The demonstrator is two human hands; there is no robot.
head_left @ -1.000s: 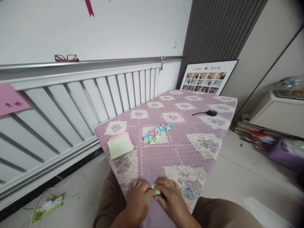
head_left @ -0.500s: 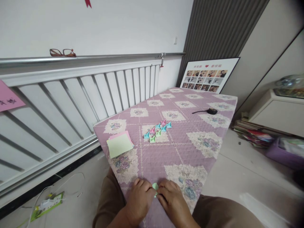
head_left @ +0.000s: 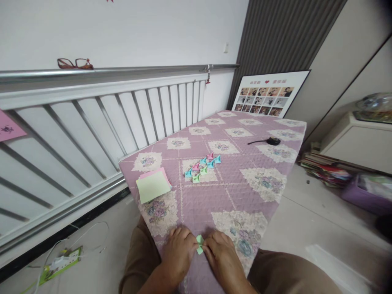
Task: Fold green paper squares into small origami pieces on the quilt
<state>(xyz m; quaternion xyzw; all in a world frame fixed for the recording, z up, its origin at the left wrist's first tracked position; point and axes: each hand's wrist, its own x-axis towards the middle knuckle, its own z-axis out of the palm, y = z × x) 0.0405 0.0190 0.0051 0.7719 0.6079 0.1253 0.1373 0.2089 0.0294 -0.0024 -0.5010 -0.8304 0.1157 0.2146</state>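
A small piece of folded light-green paper (head_left: 199, 244) sits between my hands near the table's front edge. My left hand (head_left: 180, 252) pinches its left side with curled fingers. From the other side, my right hand (head_left: 223, 254) grips the right edge between thumb and fingers. Farther up the cloth stand several small folded paper shapes (head_left: 203, 170) in pink, blue and green, set in two slanting rows. To their left lies a stack of paper sheets (head_left: 153, 187), pale green on top with pink showing beneath.
A black tape measure (head_left: 273, 141) with a strap rests on the floral tablecloth (head_left: 202, 204). Along the left runs a white radiator (head_left: 116, 122), with glasses (head_left: 75, 63) on the pipe above. A photo board (head_left: 269, 96) leans at the back. A power strip (head_left: 63, 263) lies on the floor.
My fingers have shifted slightly on the green paper, and more of it shows between them. The view has tilted down a little. The paper shapes and stack stay where they were.
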